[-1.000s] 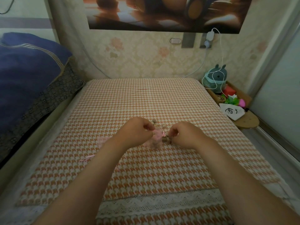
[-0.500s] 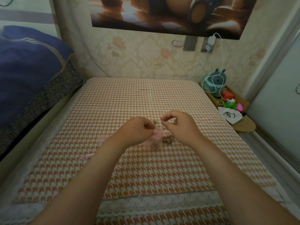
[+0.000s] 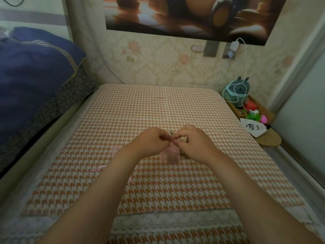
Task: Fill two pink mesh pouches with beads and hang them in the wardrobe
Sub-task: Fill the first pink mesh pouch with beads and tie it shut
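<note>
pouch [image 3: 169,154] top hidden by left hand [image 3: 151,141], bead [image 3: 171,132] just beyond.

Blue bedding [image 3: 31,76] left, plush toy [image 3: 237,90] (teal) right

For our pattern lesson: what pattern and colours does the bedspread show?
Orange-and-white houndstooth on the bedspread, clearest in the head view.

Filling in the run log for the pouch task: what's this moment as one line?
left hand: pinches pink mesh pouch mouth | right hand: pinching at mouth, contents hidden | loose bead: on bedspread behind hands
</note>
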{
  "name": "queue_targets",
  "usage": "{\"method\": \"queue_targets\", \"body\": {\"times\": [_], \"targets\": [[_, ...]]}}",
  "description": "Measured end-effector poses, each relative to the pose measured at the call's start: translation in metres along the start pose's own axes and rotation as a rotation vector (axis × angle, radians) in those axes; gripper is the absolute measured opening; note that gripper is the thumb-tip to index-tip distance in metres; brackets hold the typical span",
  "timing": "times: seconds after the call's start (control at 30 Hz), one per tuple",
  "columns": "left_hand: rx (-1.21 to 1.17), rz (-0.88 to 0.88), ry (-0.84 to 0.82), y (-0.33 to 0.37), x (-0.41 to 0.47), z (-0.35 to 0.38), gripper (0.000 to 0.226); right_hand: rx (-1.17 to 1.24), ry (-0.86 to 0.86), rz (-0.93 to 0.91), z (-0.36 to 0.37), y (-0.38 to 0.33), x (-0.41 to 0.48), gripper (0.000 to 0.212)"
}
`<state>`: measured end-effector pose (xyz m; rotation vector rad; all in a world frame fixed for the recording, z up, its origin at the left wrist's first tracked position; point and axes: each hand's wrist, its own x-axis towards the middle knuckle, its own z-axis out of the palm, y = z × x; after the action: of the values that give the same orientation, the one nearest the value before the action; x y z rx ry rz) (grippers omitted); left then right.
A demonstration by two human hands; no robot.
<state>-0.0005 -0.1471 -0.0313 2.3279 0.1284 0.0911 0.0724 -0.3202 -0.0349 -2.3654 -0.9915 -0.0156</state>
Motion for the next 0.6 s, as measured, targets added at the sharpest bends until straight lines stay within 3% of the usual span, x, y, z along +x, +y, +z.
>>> {"method": "queue_targets", "body": {"times": [0.17,0.27,0.47,0.6], "targets": [[-0.093,0.014,0.132,-0.007,0.008,-0.01,0.02,0.004,-0.039,0.076,0.0,0.009,0.0,0.018],[-0.01,-0.018,0.223,-0.024,0.014,-0.011,0.021,0.031,-0.012,0.093,-0.001,0.01,0.0,0.017],[0.196,-0.062,0.099,-0.048,0.024,0.015,0.024,0.092,-0.012,0.117,-0.008,0.008,-0.003,0.016],[0.233,0.002,0.017,-0.05,0.027,0.028,0.027,0.077,-0.034,0.106,-0.006,0.009,-0.003,0.019]]}}
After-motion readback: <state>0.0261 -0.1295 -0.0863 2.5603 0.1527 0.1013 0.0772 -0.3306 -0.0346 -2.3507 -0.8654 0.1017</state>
